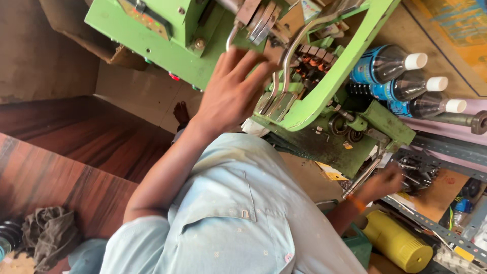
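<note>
Green metal machine frame [324,86], just beyond open left hand [231,91], fingers spread on it. Right hand [383,182] closed near dark metal part [418,175]. Three blue-labelled, white-capped bottles [401,86] lay above it.

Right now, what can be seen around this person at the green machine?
machine: one, green metal, top centre
bottles: three, dark with blue labels and white caps, upper right
metal forks: a cluster, silver, in the machine frame
cylinder: one, yellow, lower right
rag: one, grey-brown, lower left on wood surface
shirt: one, pale blue, bottom centre
left hand: open, fingers spread, at the machine
right hand: by dark metal parts; grip unclear
</note>
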